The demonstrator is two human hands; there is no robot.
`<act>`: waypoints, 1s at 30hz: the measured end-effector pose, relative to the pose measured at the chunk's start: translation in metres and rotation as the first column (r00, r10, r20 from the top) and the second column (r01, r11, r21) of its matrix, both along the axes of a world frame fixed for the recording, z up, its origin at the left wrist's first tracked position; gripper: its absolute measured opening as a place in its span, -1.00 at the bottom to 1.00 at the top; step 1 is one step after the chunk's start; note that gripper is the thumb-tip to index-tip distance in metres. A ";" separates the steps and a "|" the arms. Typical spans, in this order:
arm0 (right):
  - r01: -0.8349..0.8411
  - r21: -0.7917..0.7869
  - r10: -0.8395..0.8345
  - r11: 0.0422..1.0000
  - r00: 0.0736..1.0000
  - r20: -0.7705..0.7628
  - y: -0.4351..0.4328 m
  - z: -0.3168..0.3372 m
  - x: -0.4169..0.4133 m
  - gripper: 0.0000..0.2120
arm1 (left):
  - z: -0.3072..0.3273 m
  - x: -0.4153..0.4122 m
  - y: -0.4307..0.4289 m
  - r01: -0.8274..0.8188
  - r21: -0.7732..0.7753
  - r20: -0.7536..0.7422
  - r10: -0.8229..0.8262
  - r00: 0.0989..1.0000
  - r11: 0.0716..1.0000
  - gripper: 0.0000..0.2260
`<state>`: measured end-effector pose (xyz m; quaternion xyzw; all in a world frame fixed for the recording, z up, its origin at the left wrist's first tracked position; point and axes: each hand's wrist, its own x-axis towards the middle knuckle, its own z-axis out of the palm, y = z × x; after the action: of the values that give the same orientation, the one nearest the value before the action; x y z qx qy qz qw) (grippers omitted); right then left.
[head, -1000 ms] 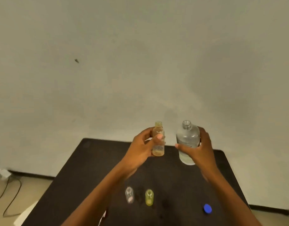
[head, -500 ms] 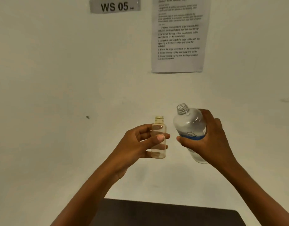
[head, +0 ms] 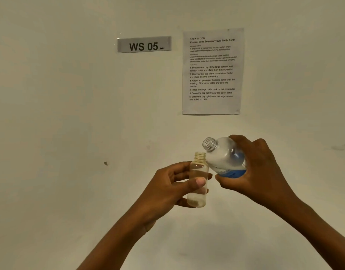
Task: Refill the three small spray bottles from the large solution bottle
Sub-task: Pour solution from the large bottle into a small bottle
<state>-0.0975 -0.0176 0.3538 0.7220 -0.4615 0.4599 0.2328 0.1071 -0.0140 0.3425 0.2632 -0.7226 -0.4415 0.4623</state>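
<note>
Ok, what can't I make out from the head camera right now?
Head view only:
Other two small bottles, caps: outside the frame.
Large bottle label and base: covered by the right hand.
Small bottle fill level: clear liquid, left hand thumb across it.
Instruction sheet small print near its top: too small, blurred.

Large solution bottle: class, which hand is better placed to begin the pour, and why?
The right hand. It grips the large solution bottle, uncapped and tilted, its mouth just above and beside the open neck of the small bottle. The left hand holds that bottle upright, so it likely only steadies.
</note>
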 end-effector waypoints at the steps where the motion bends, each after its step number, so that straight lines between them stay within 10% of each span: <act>1: 0.007 -0.031 -0.007 1.000 1.000 -0.021 0.000 0.000 -0.001 -0.24 | 0.000 0.000 0.000 0.001 -0.009 -0.003 -0.001 1.000 1.000 -0.64; 30: 0.054 -0.075 -0.070 0.996 0.970 -0.232 0.007 0.026 -0.012 -0.32 | -0.002 0.001 -0.002 0.044 0.009 -0.038 -0.044 0.998 0.999 -0.66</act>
<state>-0.1095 -0.0102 0.3797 0.7481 -0.4371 0.3795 0.3244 0.1085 -0.0159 0.3409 0.2413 -0.7170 -0.4601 0.4647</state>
